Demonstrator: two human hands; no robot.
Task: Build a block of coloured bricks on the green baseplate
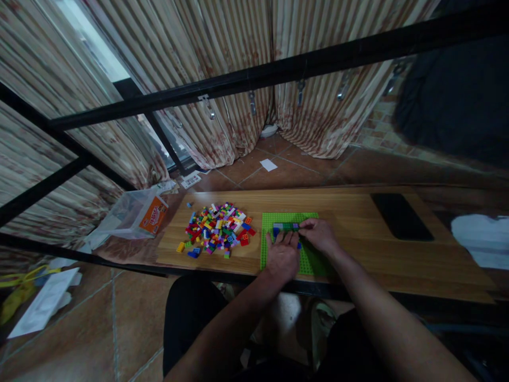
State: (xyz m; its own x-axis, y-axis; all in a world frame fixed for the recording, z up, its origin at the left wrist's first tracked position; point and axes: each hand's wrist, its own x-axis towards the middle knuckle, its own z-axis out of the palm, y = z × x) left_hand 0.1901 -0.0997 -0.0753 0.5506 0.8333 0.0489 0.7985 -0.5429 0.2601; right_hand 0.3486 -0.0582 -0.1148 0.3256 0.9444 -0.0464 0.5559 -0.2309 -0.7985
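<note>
A green studded baseplate (268,222) lies on the wooden table, with a row of blue, green and purple bricks (284,226) built on it. My left hand (283,257) rests on the plate, fingers stretched out and apart, its fingertips at the near side of the row. At the row's right end, my right hand (320,234) has its thumb and fingers pinched together; whatever may be between them is too small to make out. Part of the bricks and plate is hidden under both hands.
To the left of the plate spreads a pile of mixed toy bricks (220,228). A black phone-like slab (401,216) lies on the table's right (350,212). Beyond the left end stands a clear plastic box (129,212) with an orange label. A black metal bar (238,79) crosses above.
</note>
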